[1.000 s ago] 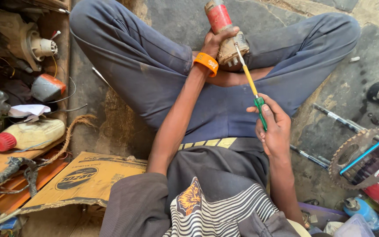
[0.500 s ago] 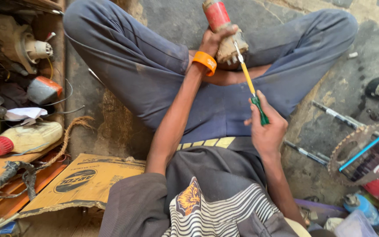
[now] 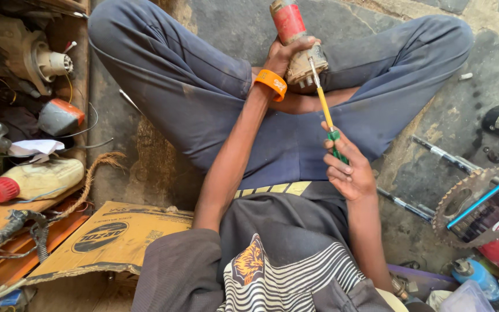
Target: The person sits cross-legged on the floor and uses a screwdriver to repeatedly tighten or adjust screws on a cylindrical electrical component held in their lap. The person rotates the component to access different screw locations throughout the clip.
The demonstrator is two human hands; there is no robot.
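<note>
I sit cross-legged on the ground in blue trousers. My left hand [image 3: 284, 55], with an orange wristband [image 3: 271, 84], grips a small cylindrical motor part [image 3: 295, 40] with a red upper body and a tan metal lower end, held upright over my crossed ankles. My right hand [image 3: 347, 167] holds a screwdriver [image 3: 326, 110] with a green and yellow handle. Its metal tip rests against the tan end of the motor part, the shaft slanting up and to the left.
A flattened cardboard box [image 3: 108, 240] lies at lower left. A wooden shelf at left holds a yellowish bottle with a red cap [image 3: 30, 180] and motor parts [image 3: 36, 58]. At right lie a toothed sprocket [image 3: 466, 202], metal rods [image 3: 440, 155] and a blue can [image 3: 475, 274].
My right hand has shifted slightly on the screwdriver handle, fingers loosening and regripping. The left hand keeps its hold on the motor part in the same place.
</note>
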